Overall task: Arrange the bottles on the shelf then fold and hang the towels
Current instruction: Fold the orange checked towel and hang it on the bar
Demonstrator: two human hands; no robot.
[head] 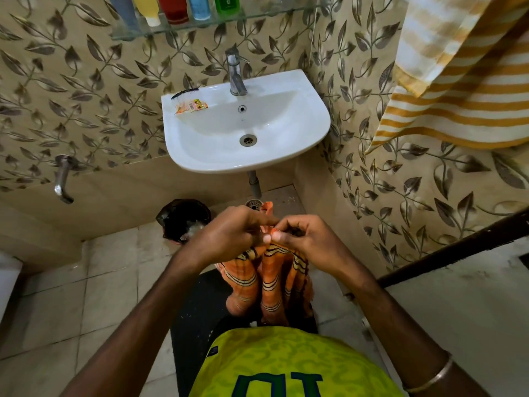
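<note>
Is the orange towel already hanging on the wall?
No, both hands hold the orange towel bunched up over the floor.

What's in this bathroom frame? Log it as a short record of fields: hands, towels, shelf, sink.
left hand: left hand pinches the top edge of the orange striped towel
right hand: right hand pinches the same edge, beside the left
orange striped towel: bunched, hanging down from both hands in front of the person
yellow striped towel: already hanging at upper right
glass shelf: five bottles standing in a row
sink: white; comb and sachets on its left rim
task state: bottles on the shelf; orange towel not yet hung
</note>
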